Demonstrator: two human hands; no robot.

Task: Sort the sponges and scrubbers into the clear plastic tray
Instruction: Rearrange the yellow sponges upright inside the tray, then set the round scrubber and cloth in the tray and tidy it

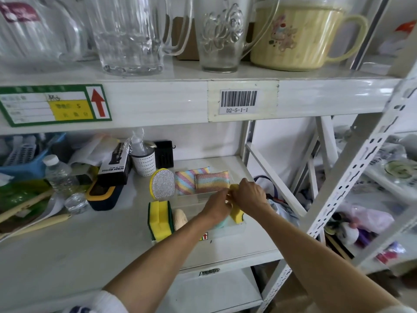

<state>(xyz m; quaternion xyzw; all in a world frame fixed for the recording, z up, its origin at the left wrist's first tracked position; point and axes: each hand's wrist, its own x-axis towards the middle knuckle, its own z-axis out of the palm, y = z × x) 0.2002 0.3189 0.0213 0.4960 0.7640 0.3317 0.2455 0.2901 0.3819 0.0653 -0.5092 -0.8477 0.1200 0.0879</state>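
Clear plastic tray sits on the white shelf, near its front edge toward the right end. Inside at the tray's right side a yellow sponge stands upright, with something pale green beside it, mostly hidden by the arms. Both hands meet over that sponge: right hand curled closed on its top edge, left hand pinching the same spot from the left, fingers bent and touching the right hand. Exact grip of the left fingers is hard to see.

At the tray's back, 2 striped mesh scrubbers: a rainbow one and a pinkish one overlapping it on the right. Just left of them a round silver scrubber with yellow rim stands on edge. At the tray's left end, a yellow sponge with green backing stands upright, and a beige loofah pad sits just beside it on the right.

Farther left on the shelf: dark blue and yellow holder, black spray bottle box, water bottle, small clear glass, white perforated cup, blue basket at the back left corner, wooden sticks near the left edge.

Upper shelf holds glass pitchers and a yellow lidded mug; a barcode label is stuck on its front edge.
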